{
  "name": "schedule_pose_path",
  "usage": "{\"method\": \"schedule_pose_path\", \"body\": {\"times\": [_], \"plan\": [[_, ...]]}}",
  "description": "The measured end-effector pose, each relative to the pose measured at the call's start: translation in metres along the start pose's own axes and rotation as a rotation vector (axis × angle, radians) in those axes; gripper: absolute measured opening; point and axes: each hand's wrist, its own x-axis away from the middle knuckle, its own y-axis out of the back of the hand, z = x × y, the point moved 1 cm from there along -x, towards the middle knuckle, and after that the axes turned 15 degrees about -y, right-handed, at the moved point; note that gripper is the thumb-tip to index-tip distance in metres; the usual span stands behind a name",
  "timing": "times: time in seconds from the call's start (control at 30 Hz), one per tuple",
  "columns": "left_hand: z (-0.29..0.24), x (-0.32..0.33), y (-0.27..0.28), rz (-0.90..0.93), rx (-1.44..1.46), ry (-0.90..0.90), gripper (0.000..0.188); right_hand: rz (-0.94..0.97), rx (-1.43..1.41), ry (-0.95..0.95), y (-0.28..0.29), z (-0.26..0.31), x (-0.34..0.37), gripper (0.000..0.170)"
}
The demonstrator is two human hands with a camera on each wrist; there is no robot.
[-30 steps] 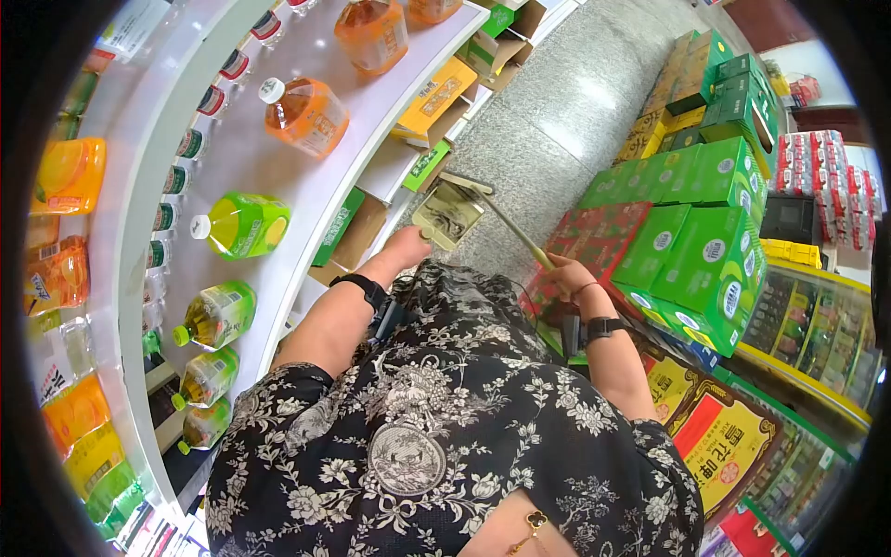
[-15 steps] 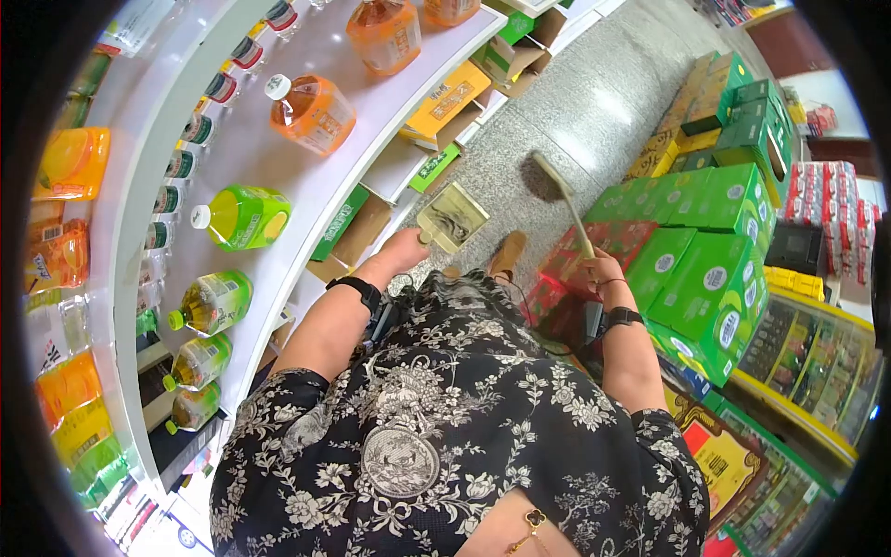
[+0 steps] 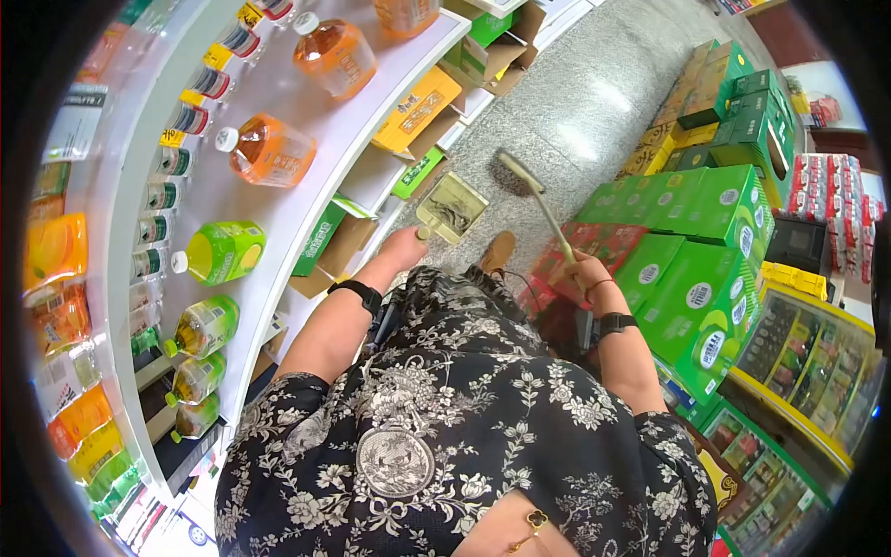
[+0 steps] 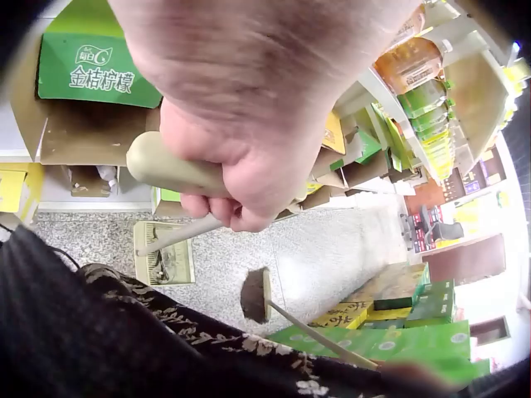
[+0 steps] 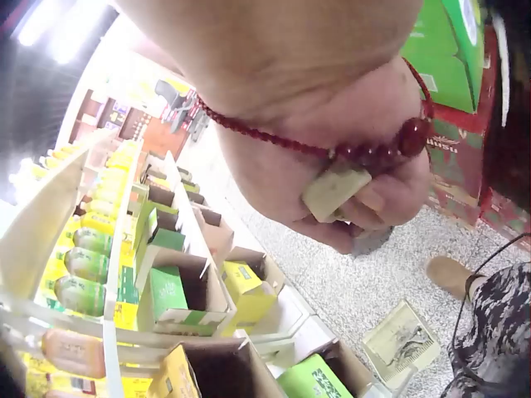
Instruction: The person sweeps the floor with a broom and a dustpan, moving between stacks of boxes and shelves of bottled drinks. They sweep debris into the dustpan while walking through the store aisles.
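My left hand [image 3: 405, 249] grips the upright handle of a cream dustpan [image 3: 439, 227]; the rounded end of that dustpan handle [image 4: 153, 162] sticks out of the fist in the left wrist view. The dustpan is on the floor, with dark, stringy debris inside. My right hand [image 3: 587, 271] holds the pale handle of a broom [image 3: 557, 227]. Its dark bristle head [image 3: 513, 174] is over the speckled floor, to the right of and beyond the dustpan, apart from it. In the right wrist view, the broom handle's end [image 5: 336, 191] shows between the curled fingers.
A white shelf [image 3: 306, 190] with drink bottles curves along the left, with open cartons [image 3: 348, 243] beneath. Stacked green boxes [image 3: 691, 278] and red boxes [image 3: 608, 246] line the right. A brown shoe [image 3: 498, 251] stands close to the dustpan. Grey floor [image 3: 557, 111] runs ahead between them.
The broom head swung right, away from the dustpan's far edge, then came partway back left. The dustpan stays in about the same place, held by the left hand.
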Motion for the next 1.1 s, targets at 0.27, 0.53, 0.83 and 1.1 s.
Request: {"method": "schedule_pose_path", "body": {"times": [0.27,0.53,0.83,1.1], "plan": [[-0.033,-0.041,0.015,0.013,0.020,0.005,0.036,0.081,0.142,-0.070,0.021,0.036,0.030,0.056],[-0.044,-0.067,0.015,-0.004,0.025,-0.008,0.034,-0.080,0.096,-0.012,0.069,0.069,0.013,0.056],[-0.061,-0.094,0.009,-0.048,0.088,-0.004,0.034,-0.191,-0.100,-0.084,0.101,0.094,-0.036,0.055],[-0.088,-0.147,0.005,-0.028,0.086,0.071,0.033,-0.023,0.056,0.002,0.106,0.091,-0.019,0.035]]}}
